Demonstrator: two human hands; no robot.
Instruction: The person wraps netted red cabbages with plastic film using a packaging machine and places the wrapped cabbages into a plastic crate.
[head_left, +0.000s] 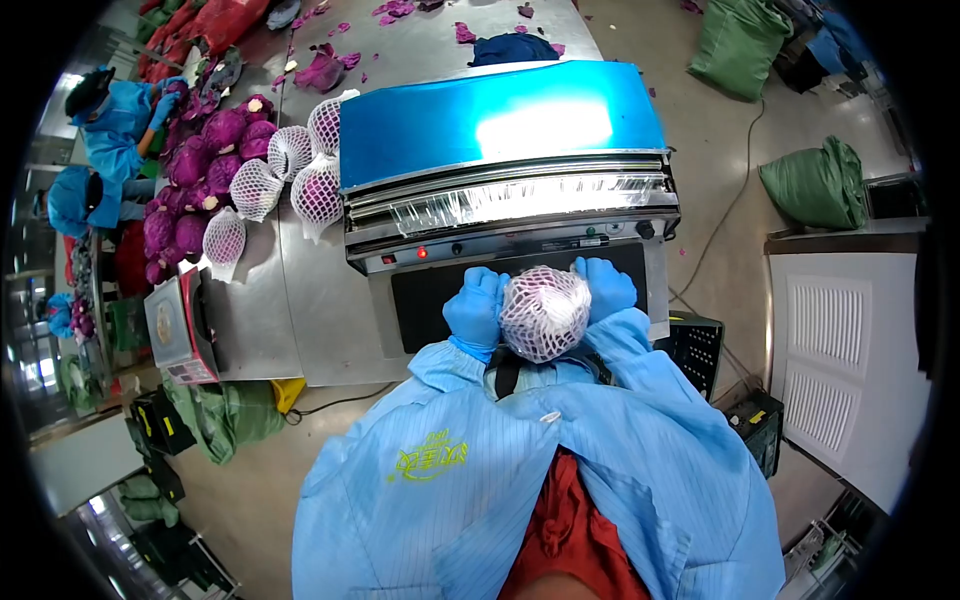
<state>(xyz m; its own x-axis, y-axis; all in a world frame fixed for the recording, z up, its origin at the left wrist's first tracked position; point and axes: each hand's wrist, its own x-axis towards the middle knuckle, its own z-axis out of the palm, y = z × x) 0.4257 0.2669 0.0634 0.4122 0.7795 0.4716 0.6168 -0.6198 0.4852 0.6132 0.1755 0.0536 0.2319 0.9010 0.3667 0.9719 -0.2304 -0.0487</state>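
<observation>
A purple cabbage (pixel 545 322) in a white foam net sits right in front of my body, between my two hands. My left hand (pixel 474 308), in a blue glove, is closed at the cabbage's left side. On the other side, my right hand (pixel 607 289), gloved too, has its fingers curled in beside the net. What the fingers pinch, if anything, is hidden or too clear to see. Just beyond the hands stands a film wrapping machine (pixel 505 235) with a blue cover, a strip of clear film and a lit red switch. Below it lies a dark plate (pixel 425 310).
Netted cabbages (pixel 318 195) stand on the metal table (pixel 250 340) left of the machine, beside a pile of bare purple cabbages (pixel 212 150). A box (pixel 185 325) sits at the table's left corner. Co-workers (pixel 115 130) are at far left. Green sacks (pixel 815 185) and a cable lie at right.
</observation>
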